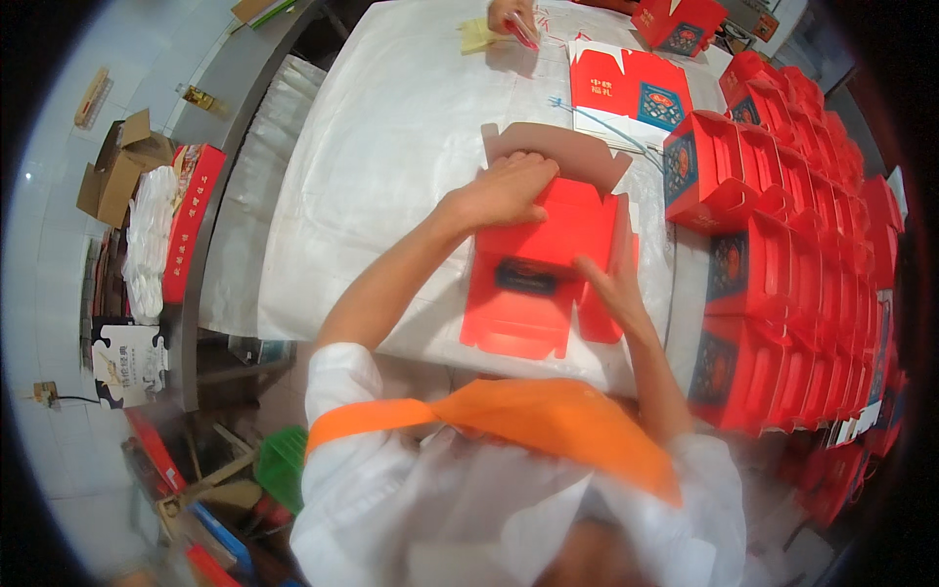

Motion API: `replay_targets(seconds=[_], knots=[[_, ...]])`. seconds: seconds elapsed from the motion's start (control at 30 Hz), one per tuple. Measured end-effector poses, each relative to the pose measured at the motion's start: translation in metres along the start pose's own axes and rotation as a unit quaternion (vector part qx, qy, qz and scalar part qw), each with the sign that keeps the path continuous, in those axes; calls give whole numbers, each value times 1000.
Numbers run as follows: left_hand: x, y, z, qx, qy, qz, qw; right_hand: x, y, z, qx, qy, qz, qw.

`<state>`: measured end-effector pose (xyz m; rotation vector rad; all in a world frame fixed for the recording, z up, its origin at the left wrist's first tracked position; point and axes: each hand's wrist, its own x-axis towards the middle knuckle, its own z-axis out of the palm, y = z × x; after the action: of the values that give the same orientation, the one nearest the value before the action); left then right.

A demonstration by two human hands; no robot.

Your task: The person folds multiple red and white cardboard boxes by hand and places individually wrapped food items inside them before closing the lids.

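A partly folded red cardboard gift box (546, 242) lies on the white-covered table (367, 176) in front of me. Its far flap stands up with the plain inner side showing, and the near flap spreads flat toward the table's front edge. My left hand (506, 192) presses on the far left part of the box, fingers curled inside the raised flap. At the right side panel, my right hand (609, 287) rests with thumb and fingers apart around the panel's edge. Whether its hidden fingers grip the card is hard to see.
Flat red box blanks (623, 92) are stacked beyond, with a blue tie (609, 125) beside them. Rows of folded red boxes (770, 293) fill the right side. Across the table, another person's hand (511, 18) holds something small. A steel shelf (191, 352) runs along the left.
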<state>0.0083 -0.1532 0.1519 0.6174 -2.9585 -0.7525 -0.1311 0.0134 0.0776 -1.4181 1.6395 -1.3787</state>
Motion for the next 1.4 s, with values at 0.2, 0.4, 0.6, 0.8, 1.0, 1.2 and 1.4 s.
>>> replay_targets(seconds=[0.2,0.4,0.6,0.8,1.0,1.2,1.4], knots=[[-3,-10,15,85,88,44,991,-2,-5,5,119,9,60,991],[-19,12,24,130,92,65,985,-5,13,3,19,31,26,999],[-39,14,30,95,78,5,992,-1,3,6,36,87,42,995],[-45,17,49,223,306,115,918,19,-45,-11,-208,155,-216,942],[-46,18,60,259,375,135,880,77,-93,-10,-364,-25,-222,904],[-68,22,72,285,407,167,851,47,-85,-9,-345,-170,-174,906],[-74,25,65,210,401,145,880,43,-90,-13,-337,-207,-171,902]])
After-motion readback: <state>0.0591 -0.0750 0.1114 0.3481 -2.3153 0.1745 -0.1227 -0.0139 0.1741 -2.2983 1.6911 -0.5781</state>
